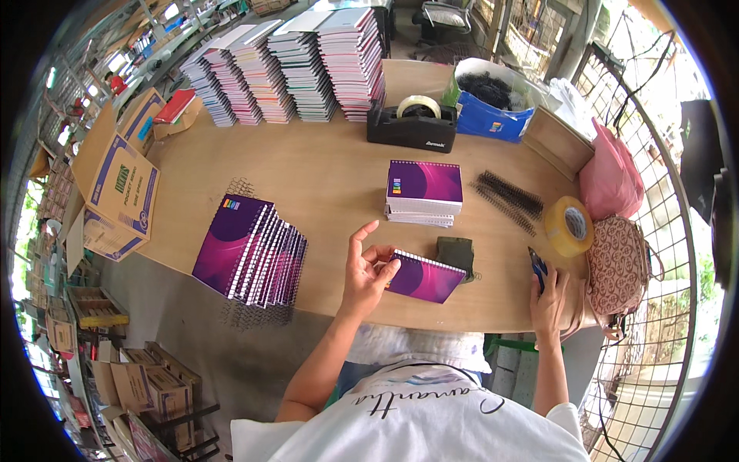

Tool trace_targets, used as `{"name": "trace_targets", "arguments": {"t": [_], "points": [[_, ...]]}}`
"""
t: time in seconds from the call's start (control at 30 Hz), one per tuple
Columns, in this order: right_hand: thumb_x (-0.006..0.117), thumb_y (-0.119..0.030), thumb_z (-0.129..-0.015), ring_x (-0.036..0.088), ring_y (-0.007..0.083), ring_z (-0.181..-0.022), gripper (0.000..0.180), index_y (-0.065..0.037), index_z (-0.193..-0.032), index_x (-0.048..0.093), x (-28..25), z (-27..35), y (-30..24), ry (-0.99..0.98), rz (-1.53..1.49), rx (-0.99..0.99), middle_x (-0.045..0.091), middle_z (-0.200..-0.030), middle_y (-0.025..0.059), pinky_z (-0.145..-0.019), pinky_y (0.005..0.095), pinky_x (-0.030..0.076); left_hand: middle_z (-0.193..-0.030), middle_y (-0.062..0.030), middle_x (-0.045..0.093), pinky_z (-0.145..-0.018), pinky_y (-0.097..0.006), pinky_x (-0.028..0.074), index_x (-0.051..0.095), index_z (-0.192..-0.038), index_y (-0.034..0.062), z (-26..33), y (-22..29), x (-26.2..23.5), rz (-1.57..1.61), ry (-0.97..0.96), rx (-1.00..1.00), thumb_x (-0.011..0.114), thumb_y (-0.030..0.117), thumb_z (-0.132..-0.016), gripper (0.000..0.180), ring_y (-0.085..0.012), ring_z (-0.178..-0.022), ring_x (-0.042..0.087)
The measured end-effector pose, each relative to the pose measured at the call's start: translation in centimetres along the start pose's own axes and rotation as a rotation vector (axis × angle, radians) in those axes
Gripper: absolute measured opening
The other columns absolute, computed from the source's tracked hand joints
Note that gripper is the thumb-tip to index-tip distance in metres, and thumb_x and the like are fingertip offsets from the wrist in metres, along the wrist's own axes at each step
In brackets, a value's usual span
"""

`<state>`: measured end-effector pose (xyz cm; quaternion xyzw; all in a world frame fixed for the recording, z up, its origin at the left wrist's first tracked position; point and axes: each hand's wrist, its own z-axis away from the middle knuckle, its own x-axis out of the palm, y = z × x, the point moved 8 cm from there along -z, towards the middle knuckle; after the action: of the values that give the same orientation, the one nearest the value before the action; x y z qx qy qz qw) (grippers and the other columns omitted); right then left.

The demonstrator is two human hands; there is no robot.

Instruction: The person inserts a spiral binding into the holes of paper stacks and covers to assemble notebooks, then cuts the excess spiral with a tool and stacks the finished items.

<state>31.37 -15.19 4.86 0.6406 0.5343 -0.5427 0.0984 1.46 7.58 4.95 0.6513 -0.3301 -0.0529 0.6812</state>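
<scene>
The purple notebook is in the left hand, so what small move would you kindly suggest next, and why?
Perhaps bring the blue-and-black tool over to the spiral-bound notebook: the left hand holds the notebook up, and the right hand is at the tool.

A pale brown worktable (331, 165) stands before me, grey floor (219, 358) showing at its near left. Daylight glares through the wire-mesh wall (650, 339) on the right; a dark chair (446, 17) sits beyond the table's far edge.
</scene>
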Motion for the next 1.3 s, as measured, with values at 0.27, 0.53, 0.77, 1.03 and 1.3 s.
{"name": "trace_targets", "arguments": {"t": [0.27,0.53,0.77,1.03,1.3], "points": [[0.077,-0.028,-0.073,0.051,0.0224,-0.122,0.042,-0.017,-0.113,0.068,-2.7,-5.2,-24.6,-0.011,0.125,-1.031,0.059,-0.115,-0.0007,-0.113,0.0642,0.024,-0.097,-0.0083,0.066,-0.076,-0.023,0.051,0.025,-0.15,0.013,0.8,2.2,0.2,-0.11,-0.071,0.006,0.068,-0.007,-0.085,0.081,-0.0099,-0.088,0.062],[0.067,-0.021,-0.076,0.048,0.0157,-0.124,0.029,-0.019,-0.104,0.07,-1.6,-4.0,-28.9,0.098,0.244,-1.39,0.058,-0.105,-0.0055,-0.112,0.0615,0.03,-0.096,-0.01,0.068,-0.075,-0.023,0.051,0.021,-0.151,0.0138,1.1,3.0,-0.8,-0.15,-0.076,-0.058,0.069,-0.006,-0.084,0.085,-0.0101,-0.087,0.063],[0.076,-0.024,-0.077,0.063,0.0278,-0.098,0.032,-0.008,-0.104,0.069,1.2,-6.0,-26.0,-0.621,-0.198,-0.72,0.066,-0.102,0.0082,-0.091,0.0438,0.048,-0.1,-0.0088,0.065,-0.075,-0.023,0.051,0.023,-0.152,0.0142,1.6,2.4,-0.2,-0.24,-0.023,-0.01,0.067,-0.005,-0.086,0.082,-0.0094,-0.087,0.061],[0.065,-0.013,-0.088,0.054,0.0366,-0.1,0.029,0.001,-0.113,0.06,-3.4,-7.6,-12.1,-0.079,-0.148,-0.351,0.061,-0.105,0.018,-0.093,0.0465,0.041,-0.106,-0.0068,0.064,-0.077,-0.021,0.048,0.067,-0.111,-0.0022,10.2,21.6,-3.2,-0.545,0.518,0.563,0.065,0.004,-0.09,0.022,-0.0097,-0.092,0.059],[0.063,-0.016,-0.091,0.049,0.0403,-0.102,0.033,0.002,-0.118,0.056,2.8,-2.2,-1.2,-0.03,0.017,-0.197,0.056,-0.109,0.0214,-0.093,0.0494,0.039,-0.11,-0.004,0.063,-0.077,-0.02,0.048,0.066,-0.119,-0.0017,10.6,25.2,-13.5,-0.809,0.842,0.552,0.059,-0.004,-0.093,0.028,-0.0071,-0.092,0.058]]}}
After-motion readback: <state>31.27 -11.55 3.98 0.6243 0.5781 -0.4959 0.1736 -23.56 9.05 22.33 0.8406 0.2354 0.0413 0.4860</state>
